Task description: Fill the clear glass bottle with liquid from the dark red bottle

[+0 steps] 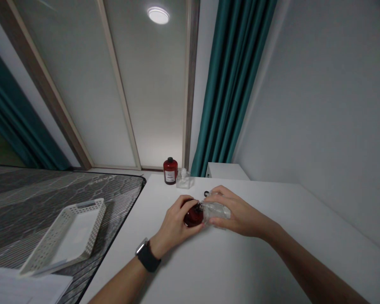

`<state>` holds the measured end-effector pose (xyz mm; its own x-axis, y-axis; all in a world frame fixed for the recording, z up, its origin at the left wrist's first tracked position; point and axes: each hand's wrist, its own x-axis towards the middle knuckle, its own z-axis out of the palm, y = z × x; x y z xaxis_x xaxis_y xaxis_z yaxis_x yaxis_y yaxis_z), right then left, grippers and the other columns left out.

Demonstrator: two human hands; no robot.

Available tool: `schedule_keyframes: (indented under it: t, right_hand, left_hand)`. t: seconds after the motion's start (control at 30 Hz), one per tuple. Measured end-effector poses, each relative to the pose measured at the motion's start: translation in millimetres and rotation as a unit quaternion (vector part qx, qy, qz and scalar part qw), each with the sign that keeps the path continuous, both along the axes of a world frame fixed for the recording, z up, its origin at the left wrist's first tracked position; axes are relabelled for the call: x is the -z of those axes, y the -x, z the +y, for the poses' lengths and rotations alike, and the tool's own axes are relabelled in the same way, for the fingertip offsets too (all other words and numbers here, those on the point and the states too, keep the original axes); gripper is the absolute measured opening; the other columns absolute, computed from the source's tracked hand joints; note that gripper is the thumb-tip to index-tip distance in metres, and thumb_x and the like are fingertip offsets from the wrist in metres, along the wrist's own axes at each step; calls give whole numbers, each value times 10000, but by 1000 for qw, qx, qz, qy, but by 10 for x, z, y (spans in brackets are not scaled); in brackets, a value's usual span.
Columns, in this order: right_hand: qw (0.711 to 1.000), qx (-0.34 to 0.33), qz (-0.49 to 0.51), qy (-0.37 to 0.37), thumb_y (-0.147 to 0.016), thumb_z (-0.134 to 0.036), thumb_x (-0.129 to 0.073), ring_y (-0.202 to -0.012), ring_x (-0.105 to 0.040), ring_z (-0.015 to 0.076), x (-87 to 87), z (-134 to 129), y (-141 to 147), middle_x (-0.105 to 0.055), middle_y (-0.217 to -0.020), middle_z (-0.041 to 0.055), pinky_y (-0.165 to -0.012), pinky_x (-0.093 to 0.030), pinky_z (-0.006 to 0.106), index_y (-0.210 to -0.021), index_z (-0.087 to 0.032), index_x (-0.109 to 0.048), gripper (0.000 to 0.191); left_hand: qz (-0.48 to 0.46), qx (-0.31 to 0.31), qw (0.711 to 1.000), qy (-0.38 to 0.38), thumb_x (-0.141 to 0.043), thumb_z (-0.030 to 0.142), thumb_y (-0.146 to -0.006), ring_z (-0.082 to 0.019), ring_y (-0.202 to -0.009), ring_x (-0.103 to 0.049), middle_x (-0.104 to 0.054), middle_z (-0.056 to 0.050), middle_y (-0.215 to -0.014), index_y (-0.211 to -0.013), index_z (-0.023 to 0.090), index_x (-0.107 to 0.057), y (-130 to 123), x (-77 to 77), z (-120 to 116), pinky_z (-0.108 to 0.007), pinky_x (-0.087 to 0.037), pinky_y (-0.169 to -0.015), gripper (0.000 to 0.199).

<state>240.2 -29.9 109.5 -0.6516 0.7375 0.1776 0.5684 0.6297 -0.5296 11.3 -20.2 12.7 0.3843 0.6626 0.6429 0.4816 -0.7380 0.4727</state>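
White table (pixel 240 270) is stretching out beneath both hands, and the action is sitting right at the middle of it! Nearest of all, a dark watch (pixel 149 256) is circling the left wrist. Just past it, the left hand (pixel 174 223) is curving around a red bottle (pixel 192 217), thumb on the near side, fingers wrapping over from the far side. Facing it, the right hand (pixel 238 214) is pinching a clear bottle (pixel 215 211), thumb below, fingers above. So that clear one is lying to the right of the red, its long axis running roughly from hand to hand, its left end meeting the red one's dark neck. Whether the two are truly touching, the fingers are hiding; how the red one is tilting, I can't tell.

Well to the left of the left hand, a white basket (pixel 95 230) is resting on a grey striped surface (pixel 122 192), showing its holed sides and a flat pale base. Just beyond the right fingertips, a black ring (pixel 205 193) is peeking out. Farther off, ahead of the left hand, a labelled bottle (pixel 170 166) is standing upright, wearing its black cap; its contents are staying a mystery behind dark red walls. Close on its right, a squat clear bottle (pixel 184 182) is catching the light. Farthest back, a green curtain (pixel 232 97) is hanging beside pale door panels (pixel 154 93).
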Motion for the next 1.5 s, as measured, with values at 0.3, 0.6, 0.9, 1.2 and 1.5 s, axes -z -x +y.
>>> schedule_keyframes:
  t: [0.3, 0.6, 0.9, 1.2, 1.5]
  right_hand:
    - [1000, -1, -4, -1, -893, -355, -682, -1144, -541, 235, -13, -8, -1, -512, -1223, 81, -1050, -440, 415, -1256, -251, -592, 389]
    - [1000, 1, -5, 0, -895, -344, -678, -1142, -546, 238, -39, -19, 3, -519, -1220, 84, -1043, -446, 419, -1258, -255, -593, 384]
    - [1000, -6, -10, -2, -889, -344, -683, -1138, -544, 229, -44, -3, 3, -514, -1209, 78, -1044, -440, 397, -1252, -250, -595, 384]
    - [1000, -7, -14, -8, -889, -335, -680, -1126, -548, 229, -72, -9, 9, -520, -1200, 75, -1031, -447, 402, -1238, -258, -598, 367]
    - [1000, -6, -17, -8, -888, -359, -676, -1114, -553, 231, -89, -6, 12, -530, -1197, 75, -1022, -456, 399, -1247, -261, -602, 380]
  left_hand:
    - [-4, 9, 1000, 2, -756, 294, -796, -251, -1075, -598, -551, -94, -1189, -1266, 252, -507, -3, -21, -13, -420, -558, -909, 533]
    - [-6, 7, 1000, 6, -762, 305, -796, -246, -1069, -605, -557, -93, -1186, -1260, 250, -519, -2, -32, -21, -405, -560, -906, 527]
    - [-12, 6, 1000, 8, -769, 282, -783, -247, -1082, -605, -564, -97, -1191, -1252, 237, -528, -15, -24, -20, -402, -554, -919, 529]
    - [-19, 11, 1000, 15, -770, 315, -794, -252, -1085, -608, -557, -96, -1197, -1256, 252, -519, -19, -17, -11, -417, -557, -921, 529]
    - [-23, 9, 1000, 13, -774, 310, -789, -253, -1075, -612, -565, -97, -1189, -1253, 248, -527, -21, -28, -30, -418, -563, -910, 529]
